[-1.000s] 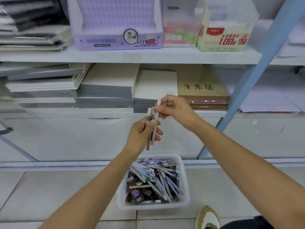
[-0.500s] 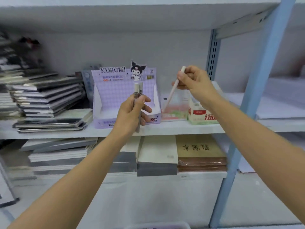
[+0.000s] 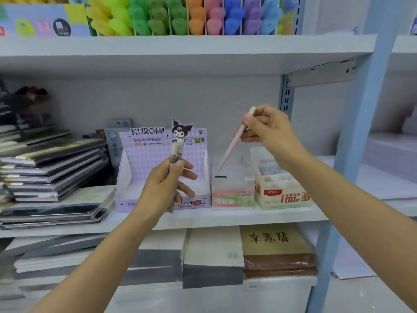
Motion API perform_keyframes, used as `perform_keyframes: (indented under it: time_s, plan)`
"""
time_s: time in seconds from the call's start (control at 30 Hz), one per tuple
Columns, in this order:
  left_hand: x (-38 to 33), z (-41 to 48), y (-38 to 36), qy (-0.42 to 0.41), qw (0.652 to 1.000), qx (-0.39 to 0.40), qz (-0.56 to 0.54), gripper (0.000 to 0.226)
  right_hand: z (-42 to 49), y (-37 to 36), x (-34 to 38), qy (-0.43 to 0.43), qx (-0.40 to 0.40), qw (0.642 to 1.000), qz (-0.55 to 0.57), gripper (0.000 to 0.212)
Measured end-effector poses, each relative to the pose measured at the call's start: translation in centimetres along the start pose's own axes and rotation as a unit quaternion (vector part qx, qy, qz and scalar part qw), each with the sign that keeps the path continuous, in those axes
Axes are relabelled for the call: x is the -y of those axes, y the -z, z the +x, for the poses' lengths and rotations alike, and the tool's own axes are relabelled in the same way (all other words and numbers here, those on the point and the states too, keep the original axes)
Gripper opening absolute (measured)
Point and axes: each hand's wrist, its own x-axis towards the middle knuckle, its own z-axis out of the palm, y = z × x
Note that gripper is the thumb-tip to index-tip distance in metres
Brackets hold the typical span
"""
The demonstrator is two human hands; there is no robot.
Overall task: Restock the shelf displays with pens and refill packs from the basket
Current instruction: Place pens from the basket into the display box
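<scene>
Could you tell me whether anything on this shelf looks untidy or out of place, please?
The dark notebooks left of the Kuromi display box lie in a slanted, fanned pile, edges not lined up. The pink box and cream box beside it stand upright.

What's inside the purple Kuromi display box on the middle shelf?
Only bare white inner walls show in the Kuromi display box; no stock is visible. The left hand and the pens it grips cover its middle and front.
</scene>
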Motion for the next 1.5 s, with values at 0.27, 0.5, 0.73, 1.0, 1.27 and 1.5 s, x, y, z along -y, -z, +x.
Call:
perform_keyframes:
  time_s: [0.27, 0.5, 0.73, 1.0, 1.27, 1.5]
  plan:
    - [-0.7, 2.5, -1.2, 0.023, 0.998, 0.05, -0.037, 0.03, 3.6, -0.9, -2.5, 0.01, 0.004, 0.989, -0.146, 0.019]
    - [-0.3, 3.1, -1.5, 0.018, 0.996, 0.078, -0.029, 0.03, 4.7, -3.8, -4.7, 0.016, 0.062, 0.974, -0.22, 0.013]
    - [-0.5, 3.3, -1.3, 0.01, 0.997, 0.074, -0.027, 0.031, 5.6, -3.2, -5.0, 0.009, 0.052, 0.982, -0.182, 0.01]
    - [-0.7, 3.2, -1.8, 0.013, 0.996, 0.086, -0.03, 0.032, 6.0, -3.0, -5.4, -0.005, 0.101, 0.974, -0.201, 0.011]
    - [-0.9, 3.3, -2.0, 0.011, 0.995, 0.091, -0.036, 0.032, 6.2, -3.8, -5.6, 0.045, 0.093, 0.96, -0.261, 0.023]
    - [-0.9, 3.2, -2.2, 0.012, 0.996, 0.084, -0.039, 0.03, 6.2, -3.7, -6.3, 0.065, 0.057, 0.903, -0.42, 0.023]
